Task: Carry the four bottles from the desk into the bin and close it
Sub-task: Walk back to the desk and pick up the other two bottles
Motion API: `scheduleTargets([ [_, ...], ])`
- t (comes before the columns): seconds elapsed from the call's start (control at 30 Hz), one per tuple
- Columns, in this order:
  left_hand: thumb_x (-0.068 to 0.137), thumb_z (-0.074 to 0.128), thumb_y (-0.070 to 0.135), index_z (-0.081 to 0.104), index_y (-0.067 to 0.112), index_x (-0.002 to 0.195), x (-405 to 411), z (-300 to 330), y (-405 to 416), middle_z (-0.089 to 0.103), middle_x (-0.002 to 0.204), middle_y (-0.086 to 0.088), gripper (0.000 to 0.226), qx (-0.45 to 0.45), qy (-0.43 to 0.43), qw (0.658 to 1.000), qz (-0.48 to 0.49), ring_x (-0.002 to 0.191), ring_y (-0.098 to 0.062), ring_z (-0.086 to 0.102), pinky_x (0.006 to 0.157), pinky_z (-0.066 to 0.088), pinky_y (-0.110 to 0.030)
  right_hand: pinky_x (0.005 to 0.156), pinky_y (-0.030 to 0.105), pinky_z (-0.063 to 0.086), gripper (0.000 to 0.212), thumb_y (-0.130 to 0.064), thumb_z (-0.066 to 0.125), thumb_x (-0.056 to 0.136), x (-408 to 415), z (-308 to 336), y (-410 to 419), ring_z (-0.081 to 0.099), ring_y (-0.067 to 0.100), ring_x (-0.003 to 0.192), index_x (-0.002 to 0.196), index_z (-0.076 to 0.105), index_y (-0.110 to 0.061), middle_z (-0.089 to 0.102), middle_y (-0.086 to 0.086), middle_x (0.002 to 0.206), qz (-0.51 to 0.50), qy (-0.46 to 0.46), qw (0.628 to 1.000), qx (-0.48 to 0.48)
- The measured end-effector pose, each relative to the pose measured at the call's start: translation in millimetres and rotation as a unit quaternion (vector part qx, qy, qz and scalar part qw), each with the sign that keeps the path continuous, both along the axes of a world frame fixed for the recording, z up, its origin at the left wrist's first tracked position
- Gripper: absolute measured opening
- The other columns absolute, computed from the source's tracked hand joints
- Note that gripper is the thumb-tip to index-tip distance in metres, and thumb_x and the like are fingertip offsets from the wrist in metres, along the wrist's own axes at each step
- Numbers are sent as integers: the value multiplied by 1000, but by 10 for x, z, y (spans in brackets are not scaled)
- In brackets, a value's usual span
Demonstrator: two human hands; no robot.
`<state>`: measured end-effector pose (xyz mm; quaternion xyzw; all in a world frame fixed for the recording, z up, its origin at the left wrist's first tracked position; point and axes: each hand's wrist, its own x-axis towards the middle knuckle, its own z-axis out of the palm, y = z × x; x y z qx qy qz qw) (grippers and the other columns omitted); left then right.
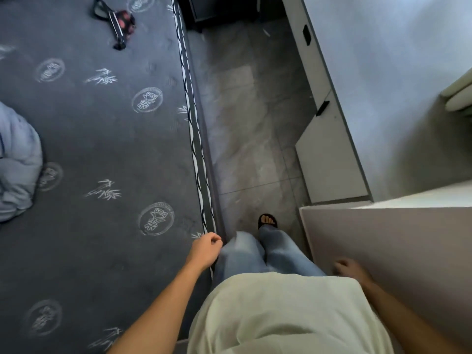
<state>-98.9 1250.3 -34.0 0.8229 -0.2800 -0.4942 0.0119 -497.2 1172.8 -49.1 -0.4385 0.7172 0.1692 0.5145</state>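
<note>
No bottle and no bin shows in this view. My left hand (205,249) hangs beside my left leg at the edge of the bed, fingers loosely curled, holding nothing. My right hand (348,268) hangs low by my right hip in front of a pale panel, fingers loosely apart and blurred, with nothing in it. I stand in a narrow aisle with one sandalled foot (267,221) forward.
A bed with a dark grey patterned mat (102,139) fills the left; a blue blanket (15,164) and a small bag (120,24) lie on it. White cabinets (329,159) and a grey panel (383,241) line the right. Grey tiled floor (245,123) runs ahead between them.
</note>
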Motion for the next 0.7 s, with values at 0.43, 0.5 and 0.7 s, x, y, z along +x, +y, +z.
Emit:
scheduleTargets([
  [0.43,101,57,27,75,19,118,1169,-160,-344,76,121,-2,26,133,-4,990,37,115,-23,69,91,49,-29,61,30,52,21,-29,55,97,1987,91,-2724,68,20,71,99,73,-18,76,6,90,2,-87,991,-100],
  [0.5,100,57,24,76,18,110,1411,-167,-652,78,115,-4,23,136,6,990,41,111,-24,71,91,50,-31,63,34,56,21,-32,55,98,2173,95,-2934,71,21,75,101,72,-20,76,4,89,9,-84,992,-96],
  [0.7,95,58,17,76,10,92,1983,-133,-2083,78,97,-13,19,69,17,996,54,94,-35,73,86,56,-40,81,44,60,21,-29,57,97,2358,26,-3278,73,27,83,104,73,-18,77,5,90,-9,-58,995,-75],
])
